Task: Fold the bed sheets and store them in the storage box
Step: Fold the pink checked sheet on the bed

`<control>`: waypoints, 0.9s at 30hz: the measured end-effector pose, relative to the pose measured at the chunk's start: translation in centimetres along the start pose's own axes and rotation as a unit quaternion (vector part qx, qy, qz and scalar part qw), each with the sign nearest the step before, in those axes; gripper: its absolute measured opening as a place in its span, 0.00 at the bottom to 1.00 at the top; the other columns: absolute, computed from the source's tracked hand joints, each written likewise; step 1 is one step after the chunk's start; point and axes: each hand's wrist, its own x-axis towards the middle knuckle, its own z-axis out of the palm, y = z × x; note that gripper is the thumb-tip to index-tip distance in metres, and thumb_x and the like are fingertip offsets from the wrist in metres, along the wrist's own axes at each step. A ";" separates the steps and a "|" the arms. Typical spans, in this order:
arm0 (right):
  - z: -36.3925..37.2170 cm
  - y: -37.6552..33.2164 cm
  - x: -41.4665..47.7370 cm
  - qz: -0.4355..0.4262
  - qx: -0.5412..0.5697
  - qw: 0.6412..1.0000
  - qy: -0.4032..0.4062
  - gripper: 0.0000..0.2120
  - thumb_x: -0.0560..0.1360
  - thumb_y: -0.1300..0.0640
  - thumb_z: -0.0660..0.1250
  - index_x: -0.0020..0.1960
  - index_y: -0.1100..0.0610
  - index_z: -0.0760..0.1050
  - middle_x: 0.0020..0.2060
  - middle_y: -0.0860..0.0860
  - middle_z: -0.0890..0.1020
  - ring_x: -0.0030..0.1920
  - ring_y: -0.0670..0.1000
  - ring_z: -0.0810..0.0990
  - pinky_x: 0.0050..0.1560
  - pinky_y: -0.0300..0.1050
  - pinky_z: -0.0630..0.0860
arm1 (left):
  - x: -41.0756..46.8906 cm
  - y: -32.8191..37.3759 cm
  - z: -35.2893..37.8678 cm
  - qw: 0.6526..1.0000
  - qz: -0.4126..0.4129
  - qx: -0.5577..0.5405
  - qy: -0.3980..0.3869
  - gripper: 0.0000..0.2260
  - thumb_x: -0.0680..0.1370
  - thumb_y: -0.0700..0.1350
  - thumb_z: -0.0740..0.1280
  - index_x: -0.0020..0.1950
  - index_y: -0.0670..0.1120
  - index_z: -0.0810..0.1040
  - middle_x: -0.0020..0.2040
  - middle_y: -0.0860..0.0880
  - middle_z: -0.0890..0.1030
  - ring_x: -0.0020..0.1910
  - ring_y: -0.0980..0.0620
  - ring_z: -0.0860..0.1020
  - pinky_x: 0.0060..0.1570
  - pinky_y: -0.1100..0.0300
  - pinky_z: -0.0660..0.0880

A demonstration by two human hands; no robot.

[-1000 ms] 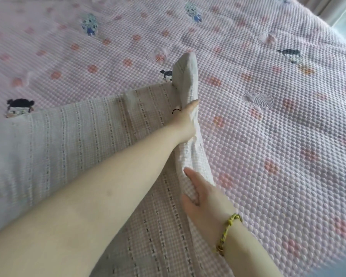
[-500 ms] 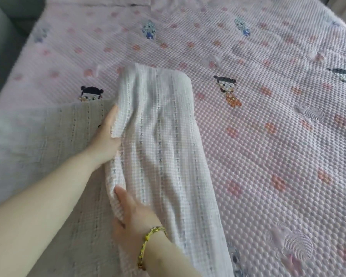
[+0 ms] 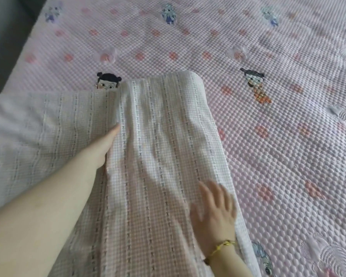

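A person's bare hands work a checked white-and-pink bed sheet (image 3: 158,136) spread over the near left part of a bed (image 3: 278,156), whose pink quilted cover is dotted with printed cartoon figures. One strip of the sheet lies doubled over on itself, its rounded far corner pointing toward the middle of the bed, while a single layer runs off toward the bed's left edge. The left grip (image 3: 105,145) reaches in from the near left corner and slips under the edge of the doubled strip. Only the thumb and the back of the hand show, so it cannot be told whether the grip is grasping the cloth. The right grip (image 3: 214,210), blurred, lies released and flat on top of the doubled strip near its right edge, fingers spread. A yellow bracelet (image 3: 224,244) circles that wrist. A dark-haired cartoon head (image 3: 108,82) peeks out just beyond the sheet's far edge, partly covered by it. Another figure (image 3: 256,85) lies well clear to the right.
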 end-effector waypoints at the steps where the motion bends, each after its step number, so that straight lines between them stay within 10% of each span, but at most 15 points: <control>1: -0.4 0.8 0.4 0.038 -0.026 0.999 -0.002 0.22 0.70 0.48 0.57 0.63 0.51 0.68 0.61 0.55 0.77 0.65 0.56 0.66 0.69 0.45 0.45 | 0.2 0.7 0.5 1.000 0.001 -0.003 0.005 0.28 0.72 0.57 0.68 0.67 0.44 0.71 0.61 0.46 0.76 0.58 0.48 0.75 0.61 0.53 0.71; 3: -1.4 1.5 1.4 0.107 -0.039 0.993 -0.033 0.25 0.78 0.48 0.52 0.74 0.48 0.53 0.75 0.53 0.53 0.75 0.55 0.48 0.65 0.40 0.24 | 0.6 1.5 1.1 0.997 0.057 -0.025 0.052 0.17 0.74 0.45 0.69 0.60 0.40 0.73 0.50 0.45 0.79 0.44 0.51 0.78 0.47 0.58 0.75; 6: -1.4 2.5 2.0 0.152 -0.040 0.980 -0.123 0.31 0.79 0.41 0.48 0.74 0.45 0.35 0.74 0.46 0.34 0.74 0.50 0.33 0.70 0.50 0.28 | 0.4 1.4 0.8 0.988 0.121 -0.036 0.090 0.14 0.76 0.39 0.66 0.61 0.43 0.72 0.49 0.48 0.78 0.44 0.52 0.77 0.46 0.57 0.74; 12: 0.8 1.9 3.5 0.121 -0.072 0.952 -0.272 0.33 0.78 0.39 0.43 0.69 0.49 0.24 0.66 0.47 0.24 0.73 0.53 0.31 0.74 0.56 0.37 | 3.5 0.1 -3.0 0.988 0.080 0.022 0.128 0.26 0.76 0.37 0.65 0.72 0.47 0.64 0.68 0.45 0.69 0.66 0.46 0.69 0.61 0.57 0.66; 21: 2.3 2.3 4.7 0.134 -0.100 0.937 -0.305 0.32 0.78 0.37 0.43 0.72 0.46 0.27 0.68 0.49 0.24 0.72 0.53 0.28 0.71 0.59 0.33 | -1.6 -4.3 -1.8 0.996 -0.019 0.070 0.049 0.15 0.72 0.47 0.71 0.55 0.46 0.70 0.47 0.50 0.77 0.53 0.47 0.76 0.57 0.52 0.71; 27: 2.6 2.6 4.5 0.129 -0.091 0.947 -0.279 0.32 0.78 0.37 0.44 0.73 0.45 0.30 0.71 0.51 0.28 0.73 0.53 0.29 0.71 0.60 0.33 | -9.4 -12.0 -1.9 0.981 -0.122 0.147 0.017 0.33 0.66 0.59 0.72 0.61 0.39 0.73 0.56 0.45 0.79 0.56 0.47 0.77 0.59 0.51 0.72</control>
